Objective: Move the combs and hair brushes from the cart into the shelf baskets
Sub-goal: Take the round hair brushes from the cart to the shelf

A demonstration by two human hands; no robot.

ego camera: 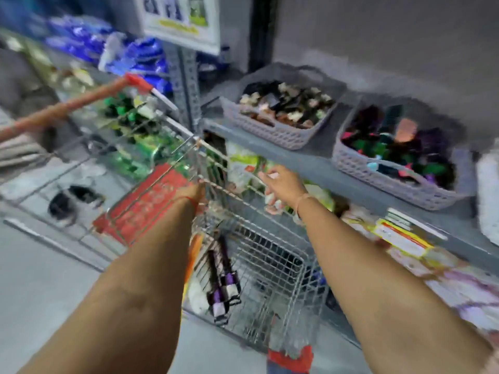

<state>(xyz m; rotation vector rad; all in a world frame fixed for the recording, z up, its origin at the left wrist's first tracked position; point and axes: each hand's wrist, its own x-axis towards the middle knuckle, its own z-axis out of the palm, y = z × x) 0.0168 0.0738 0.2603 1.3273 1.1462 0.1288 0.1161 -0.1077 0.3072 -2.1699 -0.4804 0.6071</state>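
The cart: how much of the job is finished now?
Two shelf baskets already hold hair items. Both hands, left and right, are at the cart's rim, carrying nothing clearly visible. Purple-labelled hair brushes remain in the cart.

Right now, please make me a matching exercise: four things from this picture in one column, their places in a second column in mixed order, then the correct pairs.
Things:
1. left hand
2. right hand
3. dark brushes with purple bands
4. lilac basket of colourful items

Places:
A. inside the cart
B. on the grey shelf, far right
C. at the cart's top rim
D. reaching under the shelf edge

Pairs: 1-C, 2-D, 3-A, 4-B
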